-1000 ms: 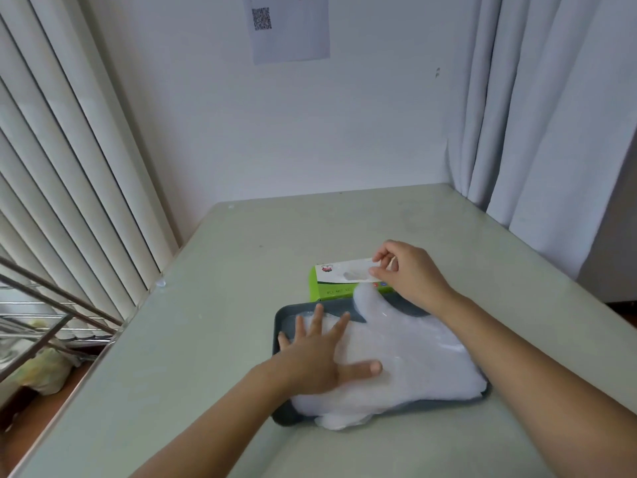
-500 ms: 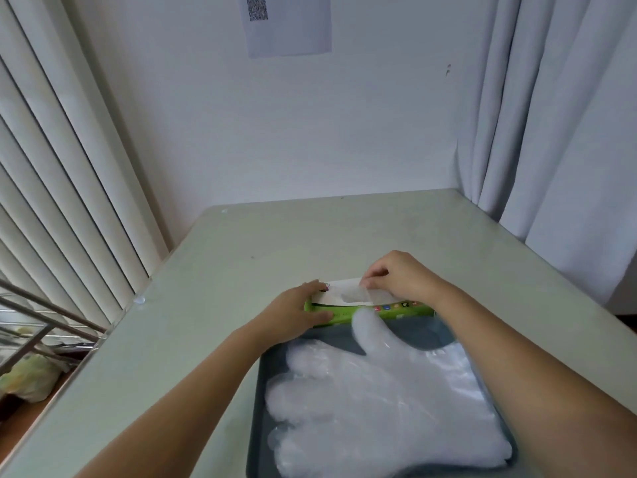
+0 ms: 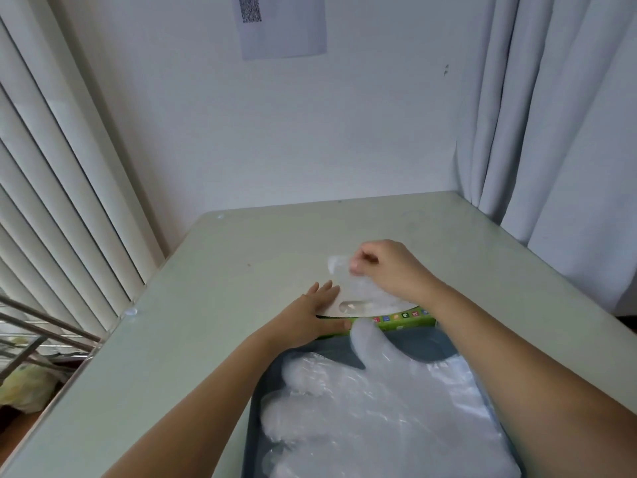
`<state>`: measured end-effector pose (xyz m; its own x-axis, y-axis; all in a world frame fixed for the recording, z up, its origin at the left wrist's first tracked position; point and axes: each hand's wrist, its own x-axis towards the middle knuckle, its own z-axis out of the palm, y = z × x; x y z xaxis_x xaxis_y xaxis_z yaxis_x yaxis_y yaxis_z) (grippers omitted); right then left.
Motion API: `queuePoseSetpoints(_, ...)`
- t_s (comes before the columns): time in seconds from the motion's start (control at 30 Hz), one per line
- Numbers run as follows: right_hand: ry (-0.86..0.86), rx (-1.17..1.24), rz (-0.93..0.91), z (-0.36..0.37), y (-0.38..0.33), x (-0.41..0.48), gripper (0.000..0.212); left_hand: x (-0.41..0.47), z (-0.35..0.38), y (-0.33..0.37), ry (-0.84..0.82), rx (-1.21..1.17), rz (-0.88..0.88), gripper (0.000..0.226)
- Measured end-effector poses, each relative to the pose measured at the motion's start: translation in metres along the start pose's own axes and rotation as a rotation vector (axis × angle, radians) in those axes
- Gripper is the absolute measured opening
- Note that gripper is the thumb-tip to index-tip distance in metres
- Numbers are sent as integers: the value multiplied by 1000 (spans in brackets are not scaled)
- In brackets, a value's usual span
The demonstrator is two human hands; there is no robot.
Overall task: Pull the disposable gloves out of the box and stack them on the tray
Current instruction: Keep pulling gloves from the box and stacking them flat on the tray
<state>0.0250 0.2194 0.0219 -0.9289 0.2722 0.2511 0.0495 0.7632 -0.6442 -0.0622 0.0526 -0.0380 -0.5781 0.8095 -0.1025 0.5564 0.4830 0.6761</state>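
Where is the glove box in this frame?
In the head view, the green box lies centre-right on the table just beyond the tray; the left hand presses its left end and the right hand pinches a glove above it.

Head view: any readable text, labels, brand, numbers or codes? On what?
No words or numbers are legible.
QR code on the paper sheet on the wall: code pattern only, with no readable text beside it.
Row of small coloured icons on the green side of the box: too blurred to read.
White top of the box: no legible print.
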Motion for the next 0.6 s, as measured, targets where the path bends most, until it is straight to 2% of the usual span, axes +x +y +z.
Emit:
queuePoseSetpoints(0.1,141,133,-57,-20,-25,-2,18,1,-1,2,-16,37,-11,81)
queuePoseSetpoints(0.23,211,271,-134,-55,-64,-16,20,0,-7,9,-44,73,-38,82)
queuePoseSetpoints(0.3,209,326,-126,-70,-76,-22,21,0,-10,13,-52,155,-64,75)
queuePoseSetpoints(0.33,205,352,-113,-76,-83,-27,21,-1,-13,16,-24,150,-62,63)
queuePoseSetpoints(0.4,167,421,-61,-86,-88,-33,19,-3,-19,24,96,-127,-52,32)
queuePoseSetpoints(0.47,141,470,18,-93,-92,-43,18,-10,-30,35,237,-687,-53,21)
queuePoseSetpoints(0.53,140,512,88,-99,-95,-53,18,-24,-41,50,180,-1232,-15,33)
queuePoseSetpoints(0.6,154,608,125,-105,-100,-66,18,-44,-51,65,34,-1441,40,58)
